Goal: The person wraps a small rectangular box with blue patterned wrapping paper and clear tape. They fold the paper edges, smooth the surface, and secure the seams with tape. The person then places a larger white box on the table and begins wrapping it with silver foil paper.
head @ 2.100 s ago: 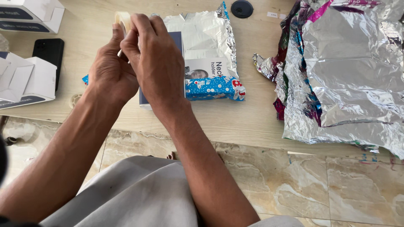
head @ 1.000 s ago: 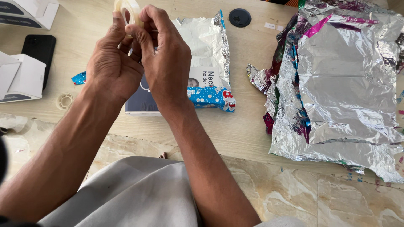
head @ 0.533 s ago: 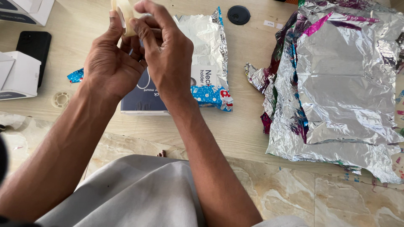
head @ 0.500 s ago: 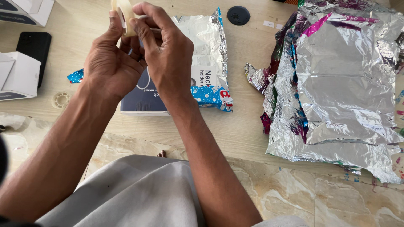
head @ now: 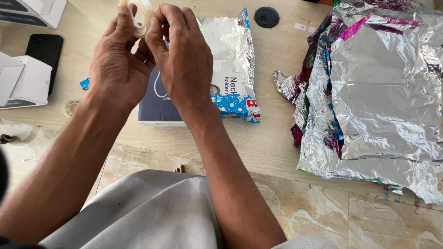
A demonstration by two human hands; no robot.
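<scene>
My left hand point(head: 115, 64) holds a small roll of clear tape point(head: 142, 14) upright near the top edge of the view. My right hand point(head: 182, 60) pinches at the roll's rim with thumb and forefinger. Below both hands on the wooden table point(head: 258, 138) lies a dark blue box point(head: 154, 103), partly wrapped in silver foil paper point(head: 226, 41) with a blue dotted outer side point(head: 235, 105). My hands hide much of the box.
A large pile of crumpled silver wrapping sheets point(head: 383, 92) covers the table's right side. At the left lie a black phone point(head: 44, 50), white cartons point(head: 23, 80) and an empty tape core point(head: 70, 107). A round black cap point(head: 266, 17) sits at the back. Marble floor lies below.
My hands stay together on the tape roll; my right fingers have shifted along its rim. The view has drifted slightly, so the box shows more below my hands.
</scene>
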